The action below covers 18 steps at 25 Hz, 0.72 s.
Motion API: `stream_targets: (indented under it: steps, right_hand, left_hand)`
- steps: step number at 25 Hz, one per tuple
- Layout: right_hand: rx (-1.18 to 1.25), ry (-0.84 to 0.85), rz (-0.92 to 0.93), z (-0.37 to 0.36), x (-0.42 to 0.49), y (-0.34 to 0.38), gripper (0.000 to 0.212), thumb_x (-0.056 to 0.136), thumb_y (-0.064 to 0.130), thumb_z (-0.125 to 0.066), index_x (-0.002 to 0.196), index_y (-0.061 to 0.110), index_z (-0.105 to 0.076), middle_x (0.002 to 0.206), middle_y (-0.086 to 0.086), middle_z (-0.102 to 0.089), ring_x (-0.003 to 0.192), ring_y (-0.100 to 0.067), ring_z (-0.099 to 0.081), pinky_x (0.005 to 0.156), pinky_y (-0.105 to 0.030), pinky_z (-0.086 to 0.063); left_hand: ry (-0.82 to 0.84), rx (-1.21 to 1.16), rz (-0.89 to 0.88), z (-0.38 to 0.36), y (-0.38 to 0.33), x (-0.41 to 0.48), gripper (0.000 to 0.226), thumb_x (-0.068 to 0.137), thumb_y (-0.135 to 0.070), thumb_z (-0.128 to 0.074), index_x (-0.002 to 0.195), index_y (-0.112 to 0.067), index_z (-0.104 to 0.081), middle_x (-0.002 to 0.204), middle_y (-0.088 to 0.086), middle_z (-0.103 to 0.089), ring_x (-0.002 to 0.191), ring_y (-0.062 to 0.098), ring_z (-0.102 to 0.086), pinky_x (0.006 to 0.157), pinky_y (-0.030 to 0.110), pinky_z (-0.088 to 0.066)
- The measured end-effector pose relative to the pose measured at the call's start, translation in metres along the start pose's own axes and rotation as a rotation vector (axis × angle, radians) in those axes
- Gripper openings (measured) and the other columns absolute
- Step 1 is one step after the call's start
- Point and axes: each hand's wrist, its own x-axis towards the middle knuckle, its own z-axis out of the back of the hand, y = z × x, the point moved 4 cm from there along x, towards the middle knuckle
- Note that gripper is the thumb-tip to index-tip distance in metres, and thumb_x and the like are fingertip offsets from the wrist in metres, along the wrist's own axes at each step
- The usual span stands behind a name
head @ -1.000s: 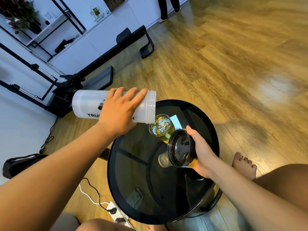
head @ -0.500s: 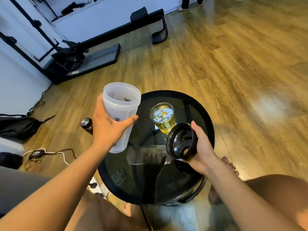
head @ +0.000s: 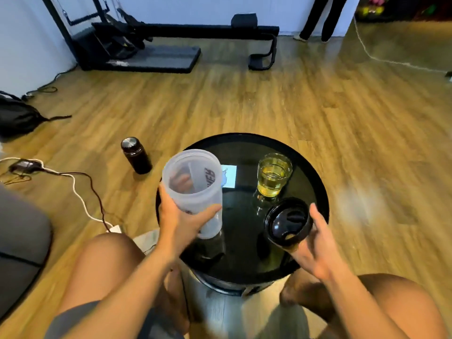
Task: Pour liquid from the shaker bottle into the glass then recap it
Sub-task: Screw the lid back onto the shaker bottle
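Shaker bottle [head: 195, 192] is upright again, where a second ago it lay tipped on its side with its mouth over the glass; half a second ago it was already swinging back. It now sits above the left edge of the round black counter [head: 315, 182], open-mouthed and looking empty, so the pour reads as done. The left hand [head: 178, 216] wraps it from the side, fingers curled round the far wall and thumb pressed across the near wall. I cannot tell whether its base touches the glass top or hangs just above it.

The cap [head: 288, 222] has come from beside the glass down toward the front-right edge, underside facing up. The right hand [head: 315, 243] cradles it from below, fingers loosely curled on its rim, forefinger lifted free.

The glass [head: 272, 177] stands alone near the back-right, holding yellow liquid, well apart from the bottle.

What remains, by my reckoning, is recapping: the cap must turn over and travel left onto the open mouth.
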Motion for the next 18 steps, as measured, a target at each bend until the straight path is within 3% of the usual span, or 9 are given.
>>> stream_targets:
  steps: [2, 4, 7, 11, 18]
  right_hand:
    - [-0.024, -0.050, 0.027, -0.009, -0.002, -0.005, 0.076, 0.086, 0.054, -0.059, 0.145, 0.007, -0.056, 0.143, -0.022, -0.064, 0.132, -0.038, -0.061, 0.105, -0.051, -0.047]
    - [-0.115, -0.124, 0.054, -0.018, -0.002, -0.011, 0.067, 0.093, 0.052, -0.055, 0.142, 0.007, -0.060, 0.135, -0.020, -0.070, 0.122, -0.036, -0.067, 0.098, -0.049, -0.053]
    - [-0.331, -0.253, 0.070, -0.034, 0.003, -0.023, 0.055, 0.102, 0.046, -0.046, 0.134, 0.006, -0.066, 0.118, -0.017, -0.078, 0.105, -0.030, -0.075, 0.090, -0.044, -0.057]
    - [-0.549, -0.296, 0.032, -0.053, 0.010, -0.036, 0.057, 0.100, 0.049, -0.049, 0.137, 0.008, -0.063, 0.132, -0.021, -0.070, 0.124, -0.038, -0.065, 0.114, -0.056, -0.045]
    - [-0.728, -0.347, 0.031, -0.055, 0.009, -0.025, 0.053, 0.100, 0.052, -0.052, 0.140, 0.019, -0.060, 0.133, -0.010, -0.069, 0.124, -0.033, -0.063, 0.114, -0.055, -0.044]
  left_hand:
    - [0.051, 0.024, -0.005, 0.001, 0.004, 0.000, 0.111, 0.054, -0.052, -0.094, 0.144, -0.021, -0.038, 0.135, -0.011, -0.056, 0.128, 0.000, -0.055, 0.111, 0.022, -0.045]
    - [0.074, 0.026, -0.001, -0.001, 0.007, 0.001, 0.109, 0.055, -0.049, -0.098, 0.142, -0.030, -0.034, 0.131, -0.017, -0.054, 0.122, -0.007, -0.054, 0.099, 0.004, -0.040]
    - [0.100, 0.001, 0.011, -0.003, 0.008, 0.001, 0.113, 0.054, -0.052, -0.097, 0.145, -0.032, -0.032, 0.132, -0.018, -0.053, 0.122, -0.010, -0.053, 0.093, -0.003, -0.037]
    - [0.095, -0.024, 0.047, 0.000, 0.006, 0.001, 0.107, 0.049, -0.064, -0.088, 0.137, -0.046, -0.030, 0.123, -0.043, -0.044, 0.115, -0.032, -0.041, 0.085, -0.009, -0.034]
    - [0.104, -0.015, 0.089, -0.002, 0.010, 0.001, 0.107, 0.050, -0.066, -0.087, 0.134, -0.061, -0.020, 0.125, -0.037, -0.044, 0.117, -0.031, -0.040, 0.082, -0.011, -0.035]
